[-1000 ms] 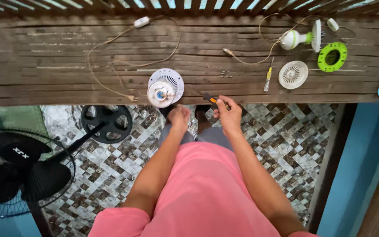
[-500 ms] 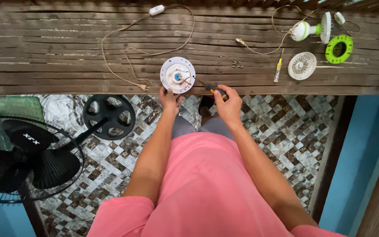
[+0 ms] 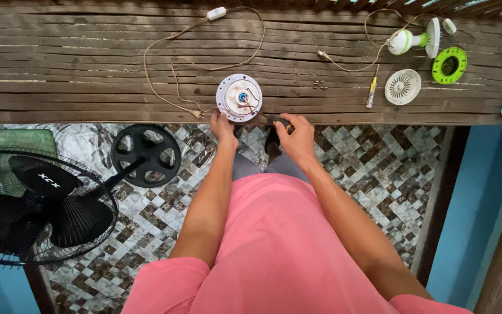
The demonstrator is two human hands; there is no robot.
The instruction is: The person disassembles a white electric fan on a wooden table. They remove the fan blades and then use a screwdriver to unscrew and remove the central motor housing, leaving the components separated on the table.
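Left hand: the left hand point(image 3: 222, 125) rests at the near edge of the worktop point(image 3: 88, 70), its fingers touching the lower left rim of the round white motor housing point(image 3: 239, 97); whether they pinch the rim or only steady it I cannot tell.
Right hand: the right hand point(image 3: 297, 136) is closed around the dark handle of a screwdriver point(image 3: 277, 121), whose shaft points left toward the housing.
Motor housing: a white disc with a blue hub at its centre, lying flat on the weathered wooden planks near the front edge, between the two hands.
Cord: a thin beige power cord point(image 3: 175, 70) loops across the planks to the left of the housing, with an inline switch point(image 3: 216, 13) at the far edge and a plug point(image 3: 196, 114) just beside the left hand.
Right side of worktop: a slim tester screwdriver point(image 3: 370, 93), a white round grille point(image 3: 402, 86), a green ring-shaped part point(image 3: 449, 65) and a small white and green fan body point(image 3: 413, 39), all well apart from the hands.
Floor: a black pedestal fan point(image 3: 36, 203) lies over patterned tiles at the left, its round black base point(image 3: 145, 154) near the left forearm.
Person: pink shirt, both bare forearms reaching forward.
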